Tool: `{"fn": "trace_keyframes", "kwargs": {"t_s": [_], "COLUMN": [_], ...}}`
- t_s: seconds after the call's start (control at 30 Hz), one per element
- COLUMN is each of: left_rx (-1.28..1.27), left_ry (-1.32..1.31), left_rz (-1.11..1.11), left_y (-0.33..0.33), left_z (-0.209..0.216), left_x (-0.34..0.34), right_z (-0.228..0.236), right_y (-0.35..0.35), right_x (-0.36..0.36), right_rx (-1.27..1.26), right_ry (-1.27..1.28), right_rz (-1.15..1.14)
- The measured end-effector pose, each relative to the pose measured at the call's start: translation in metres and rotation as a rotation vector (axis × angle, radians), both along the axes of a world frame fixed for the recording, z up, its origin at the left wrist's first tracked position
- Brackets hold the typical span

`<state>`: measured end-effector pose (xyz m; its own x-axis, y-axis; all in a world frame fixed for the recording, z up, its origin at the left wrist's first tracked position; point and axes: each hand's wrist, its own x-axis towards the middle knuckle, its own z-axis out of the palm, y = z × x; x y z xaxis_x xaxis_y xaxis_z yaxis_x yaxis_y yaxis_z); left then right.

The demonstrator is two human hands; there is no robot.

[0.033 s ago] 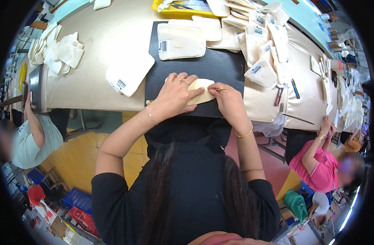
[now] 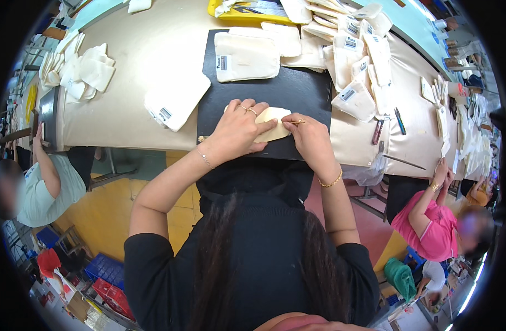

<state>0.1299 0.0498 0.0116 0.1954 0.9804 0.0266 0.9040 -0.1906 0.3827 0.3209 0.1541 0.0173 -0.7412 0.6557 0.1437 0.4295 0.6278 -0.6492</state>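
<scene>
Low on the black board (image 2: 225, 94), right at the table's near edge, lies a cream fabric piece (image 2: 275, 129) with a rounded end. My left hand (image 2: 236, 131) is closed over its left part, thumb stretched across the top. At its right edge, my right hand (image 2: 311, 135) pinches the piece between thumb and forefinger. Whether a small tool sits in that pinch cannot be made out. Just beyond my hands, a cream pad with a label (image 2: 247, 58) lies flat on the board. Another labelled cream pad (image 2: 178, 102) lies to the left, partly over the board's edge.
A heap of labelled cream pads (image 2: 355, 71) fills the far right, beside a yellow tray (image 2: 247, 17). Thread snips (image 2: 378, 131) and a teal pen-like tool (image 2: 400, 120) lie to the right. More cream pieces (image 2: 79, 69) are piled far left. Co-workers sit on both sides.
</scene>
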Motion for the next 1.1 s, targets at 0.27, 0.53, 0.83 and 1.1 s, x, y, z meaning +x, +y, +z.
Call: {"fn": "trace_keyframes", "kwargs": {"t_s": [0.27,0.53,0.83,1.1], "left_rx": [0.045,0.063,0.259,0.167], "left_ry": [0.019,0.066,0.069,0.377], "left_rz": [0.018,-0.014,0.156,0.515], "left_y": [0.004,0.006,-0.024,-0.054], "left_z": [-0.002,-0.013,0.006,0.002], "left_x": [0.0,0.002,-0.02,-0.089], "right_z": [0.0,-0.011,-0.019,-0.034], "right_y": [0.002,0.007,0.031,0.054], "right_x": [-0.011,-0.013,-0.043,-0.087], "right_rx": [0.023,0.096,-0.176,-0.229], "right_ry": [-0.05,-0.06,0.327,0.197], "right_rz": [-0.055,-0.123,-0.352,-0.348]}}
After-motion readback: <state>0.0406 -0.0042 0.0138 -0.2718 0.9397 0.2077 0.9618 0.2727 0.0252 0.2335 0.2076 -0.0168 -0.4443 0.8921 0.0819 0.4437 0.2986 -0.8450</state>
